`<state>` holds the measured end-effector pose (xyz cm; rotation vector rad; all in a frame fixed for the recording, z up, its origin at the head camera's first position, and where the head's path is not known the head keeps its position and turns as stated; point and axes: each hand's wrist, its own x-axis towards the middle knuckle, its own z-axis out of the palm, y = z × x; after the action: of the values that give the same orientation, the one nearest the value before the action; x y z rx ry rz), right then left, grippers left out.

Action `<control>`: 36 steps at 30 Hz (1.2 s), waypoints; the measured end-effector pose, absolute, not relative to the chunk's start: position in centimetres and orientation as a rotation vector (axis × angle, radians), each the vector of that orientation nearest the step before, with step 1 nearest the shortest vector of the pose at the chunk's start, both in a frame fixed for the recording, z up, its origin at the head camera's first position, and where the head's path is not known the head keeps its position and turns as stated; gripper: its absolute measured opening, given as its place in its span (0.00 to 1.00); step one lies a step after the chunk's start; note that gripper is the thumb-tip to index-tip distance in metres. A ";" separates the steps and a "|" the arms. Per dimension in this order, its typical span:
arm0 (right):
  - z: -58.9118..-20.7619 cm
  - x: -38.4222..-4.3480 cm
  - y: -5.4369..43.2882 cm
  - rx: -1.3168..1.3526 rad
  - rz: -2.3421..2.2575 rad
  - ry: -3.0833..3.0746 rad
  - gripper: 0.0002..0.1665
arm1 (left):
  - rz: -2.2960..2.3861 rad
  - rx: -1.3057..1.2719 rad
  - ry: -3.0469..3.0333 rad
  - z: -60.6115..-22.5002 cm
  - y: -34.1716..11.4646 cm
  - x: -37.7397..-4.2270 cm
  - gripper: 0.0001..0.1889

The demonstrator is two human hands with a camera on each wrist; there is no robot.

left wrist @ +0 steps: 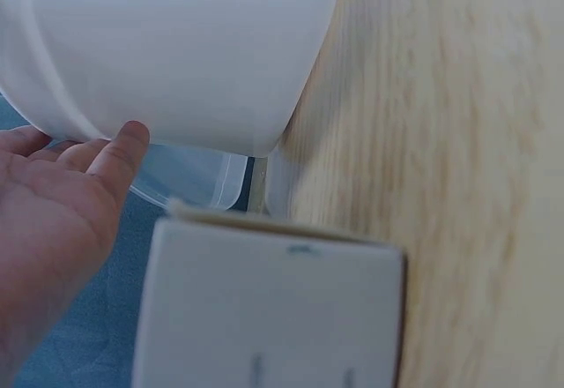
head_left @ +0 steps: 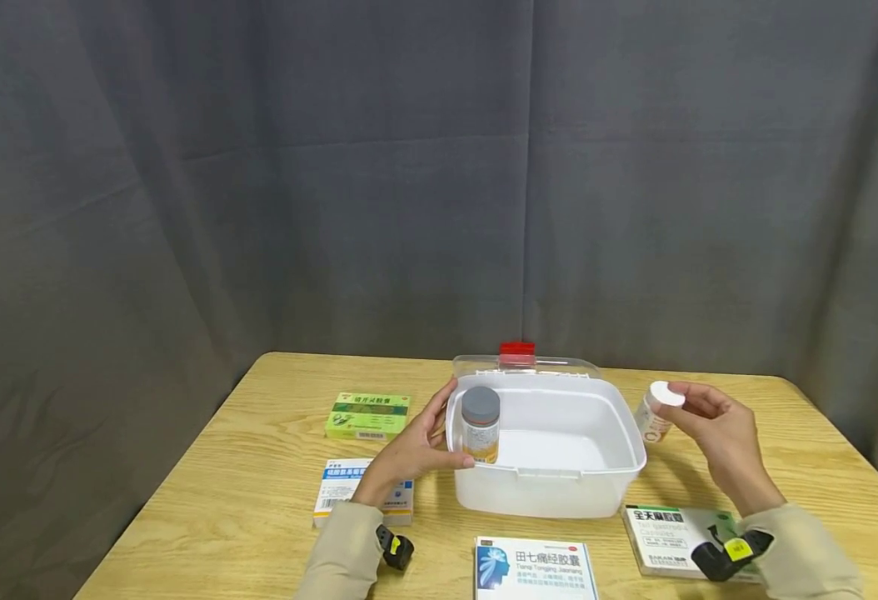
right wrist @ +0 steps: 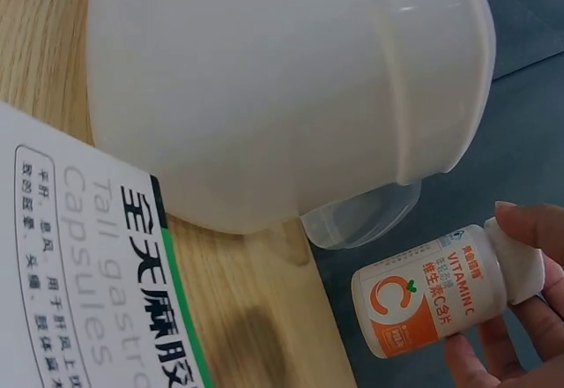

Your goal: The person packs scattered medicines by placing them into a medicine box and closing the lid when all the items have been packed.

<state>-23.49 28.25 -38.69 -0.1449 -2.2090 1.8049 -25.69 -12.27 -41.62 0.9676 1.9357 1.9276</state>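
Observation:
A white plastic storage box (head_left: pixel 547 496) stands on the table with its clear lid (head_left: pixel 589 367) tipped back behind it. My left hand (head_left: pixel 409 450) holds the box at its left end, thumb over the front rim and fingers along the outer side. Inside, at that end, a grey-capped bottle (head_left: pixel 480 421) stands upright. Off the right end of the box, my right hand (head_left: pixel 724 429) pinches a vitamin C bottle (right wrist: pixel 432 295) by its white cap. This bottle is tilted and held above the table, its orange label showing in the right wrist view.
Left of the box lie a green medicine box (head_left: pixel 367 417) and a blue-and-white one (head_left: pixel 341 483), partly behind my left arm. A Tianqi Tongjing box (head_left: pixel 532 571) lies in front. Under my right wrist is a capsule box (head_left: pixel 664 537). A grey curtain (head_left: pixel 409 208) hangs behind the table.

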 end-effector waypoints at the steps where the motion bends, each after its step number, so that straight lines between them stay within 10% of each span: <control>1: -38.6 -23.4 28.2 -0.144 1.789 -2.218 0.22 | 1.929 0.972 1.932 -41.6 -12.3 -25.7 0.59; 36: -31.4 -20.1 26.5 -0.031 1.581 -2.303 0.27 | 1.919 0.979 1.971 -41.7 -12.3 -25.7 0.57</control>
<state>-20.09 26.49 -31.44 -0.0312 -2.3031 1.5811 -25.73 -12.35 -41.72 0.9793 1.9708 1.9193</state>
